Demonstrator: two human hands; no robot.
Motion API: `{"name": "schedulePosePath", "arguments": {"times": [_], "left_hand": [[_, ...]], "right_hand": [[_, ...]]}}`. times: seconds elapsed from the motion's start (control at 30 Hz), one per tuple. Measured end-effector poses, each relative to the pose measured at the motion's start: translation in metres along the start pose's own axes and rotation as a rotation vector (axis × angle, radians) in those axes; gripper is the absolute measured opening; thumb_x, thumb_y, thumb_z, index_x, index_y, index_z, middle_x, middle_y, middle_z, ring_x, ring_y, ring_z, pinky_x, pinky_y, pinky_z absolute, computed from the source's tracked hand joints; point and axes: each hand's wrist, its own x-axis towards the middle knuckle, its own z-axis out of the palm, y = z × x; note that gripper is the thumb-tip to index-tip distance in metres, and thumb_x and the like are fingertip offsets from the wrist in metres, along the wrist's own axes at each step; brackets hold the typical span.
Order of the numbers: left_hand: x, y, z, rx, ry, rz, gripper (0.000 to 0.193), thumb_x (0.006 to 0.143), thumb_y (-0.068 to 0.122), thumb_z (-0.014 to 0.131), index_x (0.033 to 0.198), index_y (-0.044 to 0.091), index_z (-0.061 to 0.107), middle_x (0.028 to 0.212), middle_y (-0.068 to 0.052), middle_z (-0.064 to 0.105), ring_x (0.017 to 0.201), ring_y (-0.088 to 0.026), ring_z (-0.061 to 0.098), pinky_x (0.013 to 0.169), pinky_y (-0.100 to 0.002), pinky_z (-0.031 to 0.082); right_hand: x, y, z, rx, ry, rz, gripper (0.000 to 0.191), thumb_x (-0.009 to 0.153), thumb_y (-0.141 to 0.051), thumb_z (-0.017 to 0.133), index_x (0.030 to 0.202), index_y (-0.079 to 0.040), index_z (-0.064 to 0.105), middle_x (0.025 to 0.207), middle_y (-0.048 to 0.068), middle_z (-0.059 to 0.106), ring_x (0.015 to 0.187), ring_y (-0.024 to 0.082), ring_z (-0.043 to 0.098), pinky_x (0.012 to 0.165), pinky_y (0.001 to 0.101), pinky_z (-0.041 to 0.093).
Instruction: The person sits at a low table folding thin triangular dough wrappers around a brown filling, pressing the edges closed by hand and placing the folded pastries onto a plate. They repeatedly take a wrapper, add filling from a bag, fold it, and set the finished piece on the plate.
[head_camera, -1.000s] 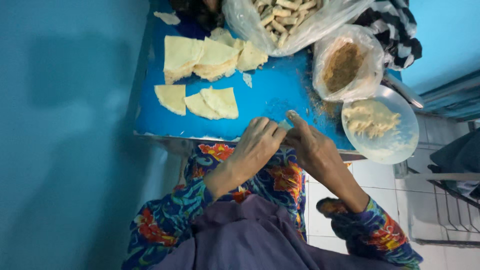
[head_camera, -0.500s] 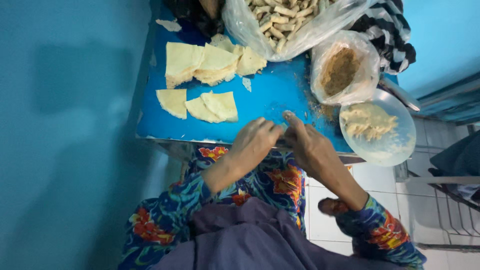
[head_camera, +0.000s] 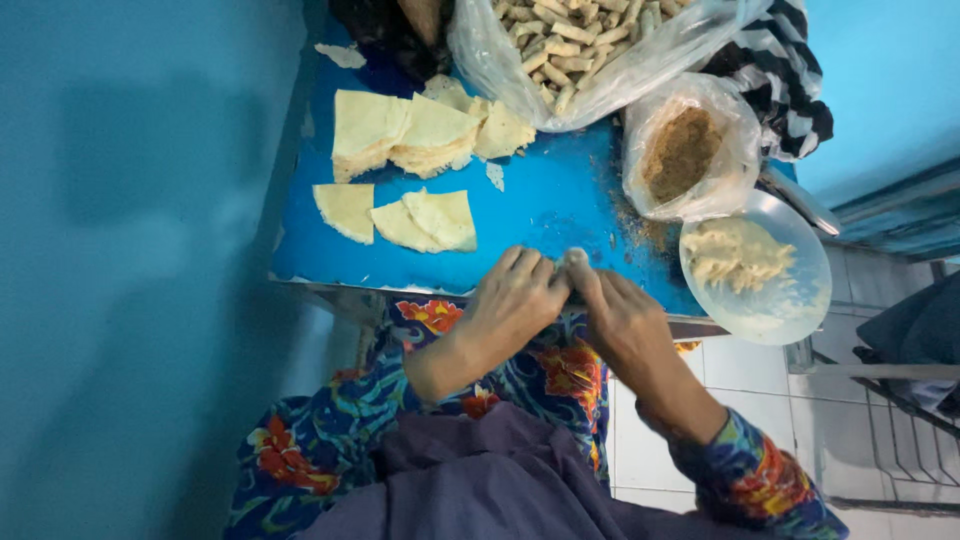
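My left hand (head_camera: 508, 300) and my right hand (head_camera: 618, 318) meet at the near edge of a blue table (head_camera: 560, 205). Their fingertips pinch a small pale roll (head_camera: 576, 260), mostly hidden by the fingers. To the left of the hands lie three flat pale-yellow wrapper pieces (head_camera: 425, 220). A taller stack of the same wrappers (head_camera: 400, 130) sits further back. A clear bowl of pale filling (head_camera: 790, 300) stands to the right of my right hand, overhanging the table edge.
A clear bag of several finished small rolls (head_camera: 570, 45) lies at the back. A bag of brown crumbs (head_camera: 685, 150) stands behind the bowl. A black-and-white striped cloth (head_camera: 785, 75) is at the back right. White floor tiles (head_camera: 745, 430) and a wire rack (head_camera: 900, 420) lie to the right.
Both hands have drawn closer together, the fingers curling in around the small roll. The right forefinger, stretched out before, is now bent onto it.
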Motion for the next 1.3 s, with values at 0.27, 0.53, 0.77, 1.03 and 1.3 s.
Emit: {"name": "schedulePosePath", "arguments": {"times": [0.27, 0.53, 0.77, 1.03, 1.3], "left_hand": [[0.02, -0.006, 0.0, 0.033, 0.166, -0.2, 0.064, 0.081, 0.044, 0.066, 0.127, 0.0, 0.065, 0.142, -0.013, 0.053, 0.127, -0.033, 0.049, 0.11, -0.062, 0.027], [-0.023, -0.09, -0.027, 0.231, 0.191, -0.442, 0.04, 0.095, 0.026, 0.07, 0.128, 0.005, 0.064, 0.122, -0.009, 0.06, 0.119, -0.028, 0.053, 0.109, -0.059, 0.031], [-0.025, -0.094, -0.028, 0.135, 0.217, -0.512, 0.012, 0.095, 0.02, 0.07, 0.104, 0.012, 0.068, 0.106, -0.006, 0.061, 0.113, -0.028, 0.056, 0.113, -0.065, 0.025], [-0.023, -0.077, -0.045, -0.037, 0.398, -0.297, 0.007, 0.097, 0.009, 0.068, 0.102, 0.011, 0.065, 0.098, -0.004, 0.066, 0.102, -0.023, 0.065, 0.11, -0.059, 0.033], [-0.01, -0.041, -0.032, -0.917, 0.495, -0.497, 0.026, 0.098, 0.003, 0.068, 0.123, 0.0, 0.062, 0.106, -0.011, 0.072, 0.093, -0.019, 0.072, 0.076, -0.032, 0.059]], "right_hand": [[0.02, -0.002, 0.002, -0.209, -0.073, 0.0, 0.079, 0.083, -0.004, 0.064, 0.154, 0.006, 0.032, 0.16, 0.018, 0.039, 0.148, 0.039, 0.036, 0.119, 0.0587, 0.026], [0.055, 0.027, -0.009, 0.07, -0.176, 0.119, 0.068, 0.096, -0.011, 0.067, 0.157, -0.004, 0.038, 0.103, 0.017, 0.068, 0.1, 0.036, 0.062, 0.089, 0.0498, 0.047], [0.097, 0.046, -0.059, -0.177, 0.263, 0.11, 0.075, 0.092, 0.008, 0.06, 0.159, 0.005, 0.026, 0.099, 0.028, 0.063, 0.096, 0.047, 0.064, 0.099, 0.0551, 0.052], [0.073, -0.041, 0.005, 0.543, 0.199, 0.006, 0.096, 0.087, 0.005, 0.072, 0.163, -0.005, 0.013, 0.156, 0.034, 0.045, 0.138, 0.045, 0.056, 0.111, 0.0461, 0.047], [0.085, -0.027, 0.026, 1.251, 0.145, 0.39, 0.085, 0.095, 0.0, 0.067, 0.165, -0.006, 0.02, 0.106, 0.011, 0.064, 0.094, 0.016, 0.065, 0.081, 0.0286, 0.055]]}}
